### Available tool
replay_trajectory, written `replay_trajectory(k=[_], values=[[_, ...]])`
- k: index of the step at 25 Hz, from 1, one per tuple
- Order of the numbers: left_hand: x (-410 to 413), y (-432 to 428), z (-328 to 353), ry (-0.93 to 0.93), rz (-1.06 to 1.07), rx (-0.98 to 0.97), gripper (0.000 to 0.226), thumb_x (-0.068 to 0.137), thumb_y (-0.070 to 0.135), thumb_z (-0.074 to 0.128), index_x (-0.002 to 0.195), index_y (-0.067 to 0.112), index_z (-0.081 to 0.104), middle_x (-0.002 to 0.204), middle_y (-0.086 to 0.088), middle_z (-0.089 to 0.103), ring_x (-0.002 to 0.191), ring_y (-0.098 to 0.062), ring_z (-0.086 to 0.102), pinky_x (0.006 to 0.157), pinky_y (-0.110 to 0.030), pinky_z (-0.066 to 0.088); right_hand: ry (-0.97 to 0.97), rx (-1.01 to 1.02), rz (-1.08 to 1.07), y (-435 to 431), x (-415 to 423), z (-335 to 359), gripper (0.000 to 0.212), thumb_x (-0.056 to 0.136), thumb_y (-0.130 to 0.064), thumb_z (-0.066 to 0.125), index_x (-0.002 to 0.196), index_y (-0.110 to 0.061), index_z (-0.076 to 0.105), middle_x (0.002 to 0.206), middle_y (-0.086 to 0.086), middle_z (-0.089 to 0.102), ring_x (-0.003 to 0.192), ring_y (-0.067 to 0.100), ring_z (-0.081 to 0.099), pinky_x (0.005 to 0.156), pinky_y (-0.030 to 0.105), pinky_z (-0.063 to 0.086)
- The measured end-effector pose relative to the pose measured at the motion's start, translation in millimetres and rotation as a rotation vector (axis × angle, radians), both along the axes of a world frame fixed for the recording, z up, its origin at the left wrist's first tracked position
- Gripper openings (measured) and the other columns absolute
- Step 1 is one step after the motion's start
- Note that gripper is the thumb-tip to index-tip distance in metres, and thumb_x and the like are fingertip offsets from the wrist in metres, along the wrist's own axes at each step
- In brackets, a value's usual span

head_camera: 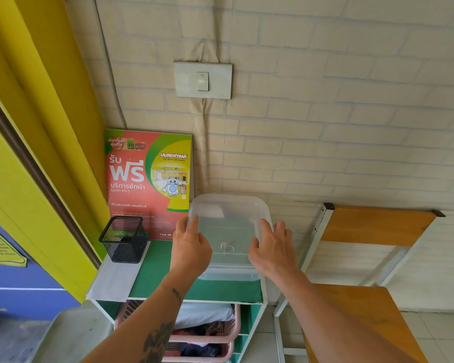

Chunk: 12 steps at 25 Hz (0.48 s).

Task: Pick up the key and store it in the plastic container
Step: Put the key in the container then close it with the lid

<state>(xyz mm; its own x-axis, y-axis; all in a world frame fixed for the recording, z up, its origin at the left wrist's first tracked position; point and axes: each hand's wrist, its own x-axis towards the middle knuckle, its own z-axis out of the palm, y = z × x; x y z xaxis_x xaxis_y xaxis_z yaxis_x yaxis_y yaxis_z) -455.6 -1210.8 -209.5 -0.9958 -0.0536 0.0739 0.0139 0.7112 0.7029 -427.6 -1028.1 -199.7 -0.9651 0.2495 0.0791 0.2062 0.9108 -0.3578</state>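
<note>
Both hands are resting on the lid of the clear plastic container point(228, 231), the left hand point(190, 247) and right hand point(273, 248) lying flat with fingers spread. The key point(226, 247) is lying inside it, on the green shelf top point(163, 271).

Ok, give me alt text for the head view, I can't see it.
Both hands, left hand and right hand, rest on the lid of a clear plastic container with a key visible inside. It sits on a green-topped shelf beside a black mesh cup.
</note>
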Motion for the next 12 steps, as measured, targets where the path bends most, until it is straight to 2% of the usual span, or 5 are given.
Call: replay_trajectory(k=[3, 8, 12], values=[[-2.6, -7.8, -3.6, 0.005, -0.045, -0.025, 0.052, 0.096, 0.011, 0.041, 0.148, 0.015, 0.036, 0.147, -0.010, 0.037, 0.126, -0.031, 0.044, 0.106, -0.043, 0.043, -0.002, 0.007, 0.008, -2.2, 3.8, -3.5, 0.056, 0.095, -0.038, 0.042, 0.146, -0.021, 0.027, 0.130, 0.011, 0.037, 0.115, 0.028, 0.038, 0.080, 0.029, 0.043], [0.5, -5.8, -3.9, -0.044, -0.066, -0.087, 0.054, 0.097, 0.013, 0.037, 0.150, 0.015, 0.028, 0.155, -0.014, 0.027, 0.136, -0.035, 0.035, 0.112, -0.046, 0.037, 0.019, -0.027, 0.039, 5.3, 2.8, -0.9, 0.050, 0.097, -0.031, 0.043, 0.145, -0.024, 0.031, 0.126, 0.008, 0.039, 0.113, 0.024, 0.040, 0.078, 0.027, 0.043], [-1.1, -4.9, 4.9, -0.009, -0.037, -0.249, 0.054, 0.092, 0.016, 0.043, 0.145, 0.013, 0.036, 0.153, -0.016, 0.030, 0.133, -0.035, 0.038, 0.109, -0.048, 0.039, 0.002, 0.020, 0.029, 5.7, -2.3, 3.9, 0.050, 0.094, -0.028, 0.047, 0.143, -0.022, 0.035, 0.130, 0.009, 0.038, 0.116, 0.027, 0.039, 0.088, 0.033, 0.046]])
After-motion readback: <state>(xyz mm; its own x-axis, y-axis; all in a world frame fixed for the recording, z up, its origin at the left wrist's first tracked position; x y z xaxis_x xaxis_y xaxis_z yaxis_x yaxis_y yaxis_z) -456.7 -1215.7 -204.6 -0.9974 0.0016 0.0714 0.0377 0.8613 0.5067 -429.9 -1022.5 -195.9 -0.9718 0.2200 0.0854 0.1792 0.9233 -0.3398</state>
